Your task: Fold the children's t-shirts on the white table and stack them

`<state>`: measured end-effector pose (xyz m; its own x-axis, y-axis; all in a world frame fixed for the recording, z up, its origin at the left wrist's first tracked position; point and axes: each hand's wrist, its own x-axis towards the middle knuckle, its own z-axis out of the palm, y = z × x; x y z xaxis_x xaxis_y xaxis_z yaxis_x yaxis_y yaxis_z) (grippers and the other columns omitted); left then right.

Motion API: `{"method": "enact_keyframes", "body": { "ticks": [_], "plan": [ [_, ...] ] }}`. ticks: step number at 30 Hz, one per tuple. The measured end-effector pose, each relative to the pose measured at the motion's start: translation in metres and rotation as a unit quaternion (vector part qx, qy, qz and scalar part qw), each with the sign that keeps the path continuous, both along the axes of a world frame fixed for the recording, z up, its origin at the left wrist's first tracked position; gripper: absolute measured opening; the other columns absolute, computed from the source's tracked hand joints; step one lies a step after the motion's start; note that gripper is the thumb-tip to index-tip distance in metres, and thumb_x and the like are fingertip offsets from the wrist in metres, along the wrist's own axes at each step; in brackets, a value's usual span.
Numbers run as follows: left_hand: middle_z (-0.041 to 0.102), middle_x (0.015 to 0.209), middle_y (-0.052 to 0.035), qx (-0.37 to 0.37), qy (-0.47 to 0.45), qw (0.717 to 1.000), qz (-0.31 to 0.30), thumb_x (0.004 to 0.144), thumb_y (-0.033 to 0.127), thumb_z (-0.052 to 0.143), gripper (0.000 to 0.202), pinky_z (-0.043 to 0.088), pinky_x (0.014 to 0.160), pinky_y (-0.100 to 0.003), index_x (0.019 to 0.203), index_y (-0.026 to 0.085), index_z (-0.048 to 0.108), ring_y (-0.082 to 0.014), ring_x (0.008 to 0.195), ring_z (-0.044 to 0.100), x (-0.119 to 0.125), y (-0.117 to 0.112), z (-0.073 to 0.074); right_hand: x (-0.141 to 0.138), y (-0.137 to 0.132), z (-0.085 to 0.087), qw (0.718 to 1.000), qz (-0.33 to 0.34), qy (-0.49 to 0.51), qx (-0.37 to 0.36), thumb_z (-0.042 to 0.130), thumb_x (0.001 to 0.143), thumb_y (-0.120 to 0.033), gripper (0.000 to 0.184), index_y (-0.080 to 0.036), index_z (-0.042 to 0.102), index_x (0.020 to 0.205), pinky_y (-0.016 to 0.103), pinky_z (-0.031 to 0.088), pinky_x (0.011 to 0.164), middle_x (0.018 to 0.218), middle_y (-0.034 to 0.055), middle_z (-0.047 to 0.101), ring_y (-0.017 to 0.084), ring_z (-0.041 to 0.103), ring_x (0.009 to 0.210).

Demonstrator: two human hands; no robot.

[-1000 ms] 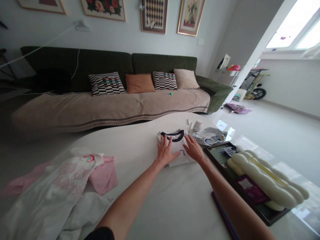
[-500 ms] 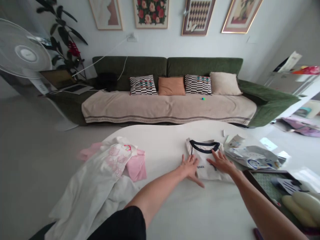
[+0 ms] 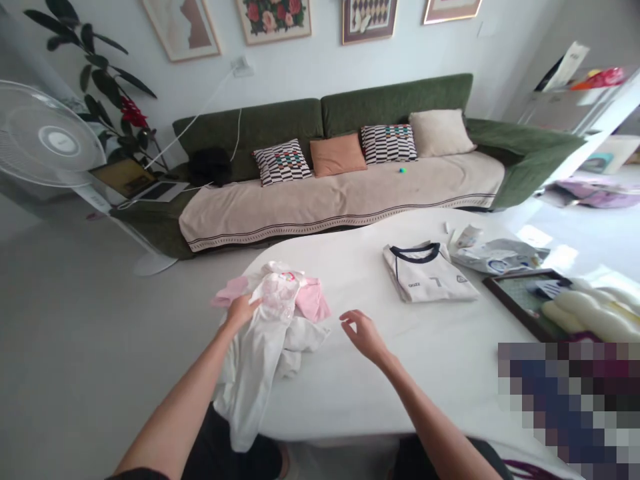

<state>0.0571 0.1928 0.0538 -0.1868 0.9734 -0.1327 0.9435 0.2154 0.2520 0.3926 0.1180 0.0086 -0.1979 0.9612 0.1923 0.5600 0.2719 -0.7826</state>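
Note:
My left hand is at the left edge of a rumpled white shirt with a pink print, its fingers closed on the fabric. The shirt lies on the table with pink cloth showing beneath it, and its white lower part hangs over the front edge. To the right of this pile, my right hand hovers with curved fingers apart and nothing in them. Farther right, a folded white T-shirt with a navy collar lies flat, apart from both hands.
On the right of the white table are a crumpled plastic bag and a dark-framed tray with a cream knotted cushion. A green sofa stands behind; a fan is at left. The near right corner is pixelated.
Both hands have left the folded T-shirt and moved left. My left hand has taken hold of the rumpled white shirt. The view has tilted and turned.

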Motion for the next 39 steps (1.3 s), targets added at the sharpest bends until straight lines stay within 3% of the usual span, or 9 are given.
{"method": "enact_keyframes", "body": {
  "ticks": [3, 6, 11, 16, 20, 26, 30, 34, 39],
  "plan": [
    [0.066, 0.084, -0.0129, 0.037, -0.009, 0.999, -0.019, 0.078, 0.034, 0.045, 0.029, 0.040, 0.071, -0.030, 0.085, 0.012, 0.064, -0.0276, 0.088, 0.059, 0.017, -0.008, 0.015, -0.046, -0.012, 0.003, 0.994, 0.021, 0.079, -0.067, 0.047, 0.076, -0.022, 0.017, -0.016, 0.062, 0.082, 0.029, 0.045, 0.070, 0.080, 0.0061, 0.062, 0.016, 0.059, 0.073],
    [0.066, 0.088, -0.0093, 0.069, -0.195, 0.976, -0.074, 0.078, 0.037, 0.047, 0.032, 0.042, 0.073, -0.030, 0.089, 0.011, 0.064, -0.0257, 0.088, 0.058, 0.053, -0.019, 0.047, -0.073, -0.017, 0.010, 0.963, 0.020, 0.210, -0.166, 0.051, 0.076, -0.031, 0.024, -0.016, 0.060, 0.093, 0.030, 0.044, 0.072, 0.082, 0.0055, 0.063, 0.017, 0.060, 0.075],
    [0.066, 0.088, -0.0071, -0.039, -0.577, 0.811, -0.085, 0.075, 0.041, 0.055, 0.040, 0.046, 0.071, -0.027, 0.101, 0.010, 0.059, -0.0198, 0.080, 0.060, 0.115, -0.034, 0.110, -0.079, -0.027, 0.022, 0.849, 0.026, 0.393, -0.354, 0.065, 0.065, -0.047, 0.073, -0.026, 0.033, 0.128, 0.034, 0.041, 0.081, 0.121, 0.0095, 0.049, 0.019, 0.053, 0.100],
    [0.066, 0.083, -0.0114, -0.194, -0.696, 0.691, -0.040, 0.085, 0.040, 0.041, 0.041, 0.049, 0.071, -0.030, 0.102, 0.006, 0.056, -0.0187, 0.072, 0.062, 0.136, -0.016, 0.138, -0.051, -0.037, 0.045, 0.719, 0.160, 0.518, -0.436, 0.057, 0.071, -0.045, 0.043, -0.015, 0.054, 0.102, 0.030, 0.042, 0.072, 0.084, 0.0058, 0.064, 0.016, 0.059, 0.073],
    [0.065, 0.081, -0.0101, -0.196, -0.728, 0.656, -0.033, 0.089, 0.035, 0.032, 0.039, 0.050, 0.069, -0.029, 0.105, 0.006, 0.054, -0.0161, 0.069, 0.062, 0.148, 0.004, 0.146, -0.019, -0.032, 0.062, 0.756, 0.132, 0.515, -0.381, 0.065, 0.065, -0.029, 0.022, -0.014, 0.058, 0.079, 0.023, 0.039, 0.056, 0.062, -0.0022, 0.059, 0.010, 0.052, 0.055],
    [0.065, 0.082, -0.0078, -0.163, -0.778, 0.602, -0.076, 0.090, 0.029, 0.031, 0.036, 0.050, 0.073, -0.026, 0.110, 0.007, 0.052, -0.0142, 0.073, 0.063, 0.187, 0.000, 0.181, 0.009, -0.042, 0.048, 0.771, -0.037, 0.439, -0.461, 0.051, 0.074, -0.053, 0.036, -0.017, 0.053, 0.077, 0.027, 0.043, 0.056, 0.062, 0.0002, 0.057, 0.012, 0.053, 0.056],
    [0.066, 0.084, -0.0089, -0.138, -0.774, 0.613, -0.082, 0.089, 0.030, 0.034, 0.037, 0.050, 0.073, -0.027, 0.110, 0.006, 0.053, -0.0150, 0.072, 0.063, 0.188, 0.005, 0.197, 0.024, -0.053, 0.058, 0.723, 0.038, 0.552, -0.413, 0.053, 0.076, -0.046, 0.031, -0.015, 0.052, 0.072, 0.026, 0.045, 0.060, 0.066, 0.0017, 0.059, 0.009, 0.054, 0.054],
    [0.067, 0.080, -0.0091, -0.127, -0.717, 0.684, -0.037, 0.088, 0.029, 0.035, 0.036, 0.050, 0.068, -0.025, 0.109, 0.007, 0.054, -0.0148, 0.067, 0.062, 0.157, 0.023, 0.189, 0.073, -0.055, 0.110, 0.783, -0.039, 0.573, -0.237, 0.060, 0.075, -0.032, 0.017, -0.017, 0.055, 0.076, 0.026, 0.047, 0.066, 0.071, -0.0005, 0.060, 0.009, 0.057, 0.061],
    [0.066, 0.081, -0.0049, -0.203, -0.615, 0.761, -0.019, 0.086, 0.029, 0.040, 0.036, 0.050, 0.060, -0.026, 0.120, 0.017, 0.046, -0.0134, 0.058, 0.059, 0.139, 0.036, 0.154, 0.113, -0.031, 0.168, 0.847, -0.065, 0.484, -0.211, 0.053, 0.079, -0.040, 0.025, -0.017, 0.054, 0.090, 0.034, 0.049, 0.067, 0.094, 0.0079, 0.062, 0.020, 0.062, 0.083]
  ]
}}
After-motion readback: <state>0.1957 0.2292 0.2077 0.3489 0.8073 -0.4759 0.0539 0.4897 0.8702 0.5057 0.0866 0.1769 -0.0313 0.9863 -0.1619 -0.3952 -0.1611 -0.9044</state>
